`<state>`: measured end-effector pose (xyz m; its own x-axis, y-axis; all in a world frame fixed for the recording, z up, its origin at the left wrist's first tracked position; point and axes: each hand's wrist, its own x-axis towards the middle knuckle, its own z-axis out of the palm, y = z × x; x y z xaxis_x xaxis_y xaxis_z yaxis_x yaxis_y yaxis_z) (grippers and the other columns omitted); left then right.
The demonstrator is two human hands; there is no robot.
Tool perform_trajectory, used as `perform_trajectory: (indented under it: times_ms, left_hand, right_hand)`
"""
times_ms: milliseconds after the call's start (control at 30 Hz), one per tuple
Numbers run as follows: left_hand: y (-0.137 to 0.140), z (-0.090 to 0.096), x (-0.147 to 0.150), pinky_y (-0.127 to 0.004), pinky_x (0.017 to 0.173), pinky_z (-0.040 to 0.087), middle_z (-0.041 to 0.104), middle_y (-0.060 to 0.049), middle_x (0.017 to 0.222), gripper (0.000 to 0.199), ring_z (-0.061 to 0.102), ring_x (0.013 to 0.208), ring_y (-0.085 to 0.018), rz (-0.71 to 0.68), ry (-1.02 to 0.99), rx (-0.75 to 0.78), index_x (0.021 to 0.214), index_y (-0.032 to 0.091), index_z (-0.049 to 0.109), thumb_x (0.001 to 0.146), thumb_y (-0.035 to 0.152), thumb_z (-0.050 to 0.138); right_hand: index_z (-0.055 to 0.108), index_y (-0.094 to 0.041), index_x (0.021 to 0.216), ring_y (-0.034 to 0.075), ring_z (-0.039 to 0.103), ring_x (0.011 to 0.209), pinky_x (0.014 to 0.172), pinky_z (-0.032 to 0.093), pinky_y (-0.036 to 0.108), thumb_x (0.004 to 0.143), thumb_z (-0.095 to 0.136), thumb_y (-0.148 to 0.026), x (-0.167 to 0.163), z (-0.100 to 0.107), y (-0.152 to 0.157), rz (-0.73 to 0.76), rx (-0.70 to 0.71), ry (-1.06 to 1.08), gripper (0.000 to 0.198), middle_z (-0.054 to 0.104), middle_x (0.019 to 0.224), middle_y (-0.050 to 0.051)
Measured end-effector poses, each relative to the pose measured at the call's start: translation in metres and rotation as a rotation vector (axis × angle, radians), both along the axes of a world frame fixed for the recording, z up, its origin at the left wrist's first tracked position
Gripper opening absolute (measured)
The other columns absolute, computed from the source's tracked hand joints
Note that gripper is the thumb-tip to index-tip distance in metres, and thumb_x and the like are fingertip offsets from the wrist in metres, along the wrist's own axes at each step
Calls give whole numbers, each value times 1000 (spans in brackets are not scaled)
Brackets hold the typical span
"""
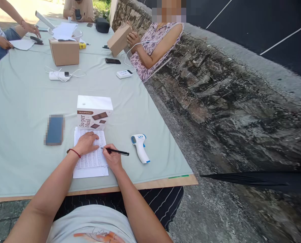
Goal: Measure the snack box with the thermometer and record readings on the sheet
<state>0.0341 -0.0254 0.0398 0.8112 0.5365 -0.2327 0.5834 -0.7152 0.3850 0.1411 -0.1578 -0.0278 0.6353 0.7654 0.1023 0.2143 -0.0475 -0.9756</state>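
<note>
My left hand lies flat with spread fingers on a printed sheet covered in small rows of text. Under that sheet, more white paper sticks out toward me. A black pen is pinched in my right hand, its tip over the sheet's right side near my left fingers. Just beyond the paper stands a white "Super Meal" box with brown bars printed on it. To the right of my right hand lies a white and blue infrared thermometer. A blurred dark rectangular object lies left of the paper.
Farther along the cloth-covered table are a cardboard box, a white device with a cable, a dark phone and a small white device. A person at right holds another cardboard box. Two more people sit at the far end.
</note>
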Motion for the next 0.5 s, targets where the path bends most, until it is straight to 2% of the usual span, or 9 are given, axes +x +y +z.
perform_trajectory:
  times_ms: [500]
  left_hand:
    - [1, 0, 0, -36, 88, 50, 62, -9, 111, 36, 59, 107, -26, 2, -2, -4, 119, 16, 63, 86, 29, 67]
  right_hand:
    - [57, -21, 71, 16, 50, 62, 60, 42, 29, 74, 54, -40, 0, 6, -1, -8, -42, 29, 19, 55, 66, 0]
